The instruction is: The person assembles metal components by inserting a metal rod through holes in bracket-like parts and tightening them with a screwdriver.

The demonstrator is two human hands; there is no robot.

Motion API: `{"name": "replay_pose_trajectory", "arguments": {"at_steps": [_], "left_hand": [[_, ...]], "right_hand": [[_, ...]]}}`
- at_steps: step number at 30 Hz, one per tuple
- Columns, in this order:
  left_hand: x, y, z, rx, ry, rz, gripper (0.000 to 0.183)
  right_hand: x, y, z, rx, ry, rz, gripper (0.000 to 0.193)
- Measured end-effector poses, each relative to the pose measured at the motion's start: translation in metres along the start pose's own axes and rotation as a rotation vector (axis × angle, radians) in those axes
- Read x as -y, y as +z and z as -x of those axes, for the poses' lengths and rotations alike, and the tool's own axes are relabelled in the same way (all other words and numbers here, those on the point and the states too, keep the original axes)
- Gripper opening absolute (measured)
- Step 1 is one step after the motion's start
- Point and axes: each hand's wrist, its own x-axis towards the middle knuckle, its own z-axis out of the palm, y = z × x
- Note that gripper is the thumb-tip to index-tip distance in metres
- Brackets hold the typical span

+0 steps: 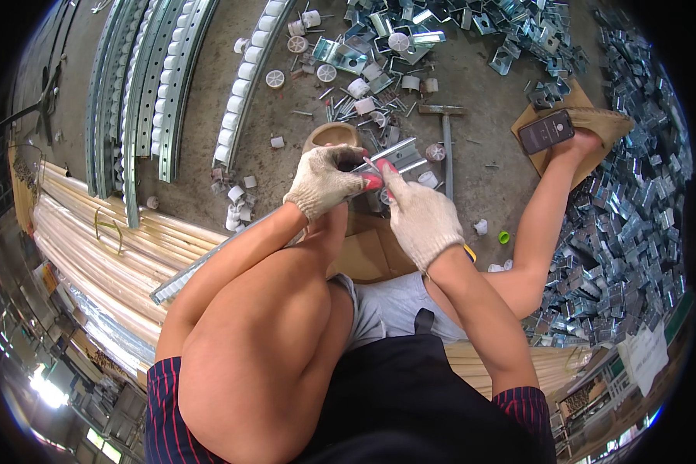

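My left hand (323,179), in a cream knit work glove with red-pink fingertips, is closed with thumb and fingers pinched together. Facing it, my right hand (425,224), gloved the same way, is also closed. Its fingertips nearly meet those of the left hand. A thin pale sliver (370,163) shows between them, too small to name. Just beneath the hands lies a galvanized metal channel rail (407,155). Its middle is hidden by my left arm and leg, and its other end shows at the lower left.
Rails with white rollers (243,81) lie at the upper left. Loose rollers (358,87), metal pins and a hammer (448,151) are ahead. Bent metal brackets (619,224) pile up at the right. A phone (546,131) rests on cardboard (580,97) by my foot. Wrapped poles (116,240) lie left.
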Motion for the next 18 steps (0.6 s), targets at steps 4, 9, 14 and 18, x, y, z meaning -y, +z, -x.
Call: {"name": "replay_pose_trajectory", "arguments": {"at_steps": [4, 9, 14, 18], "left_hand": [[0.002, 0.001, 0.004, 0.018, -0.099, 0.229, 0.050], [0.006, 0.002, 0.004, -0.041, 0.050, -0.043, 0.053], [0.003, 0.001, 0.009, -0.020, 0.028, 0.068, 0.049], [-0.003, -0.001, 0.012, -0.001, 0.039, 0.072, 0.048]], "right_hand": [[0.006, -0.006, 0.008, 0.053, 0.029, 0.037, 0.048], [0.007, -0.002, 0.005, 0.016, 0.025, 0.011, 0.048], [0.001, 0.007, -0.008, -0.142, 0.099, -0.382, 0.041], [-0.009, 0.032, -0.015, -0.262, 0.110, -0.664, 0.035]]}}
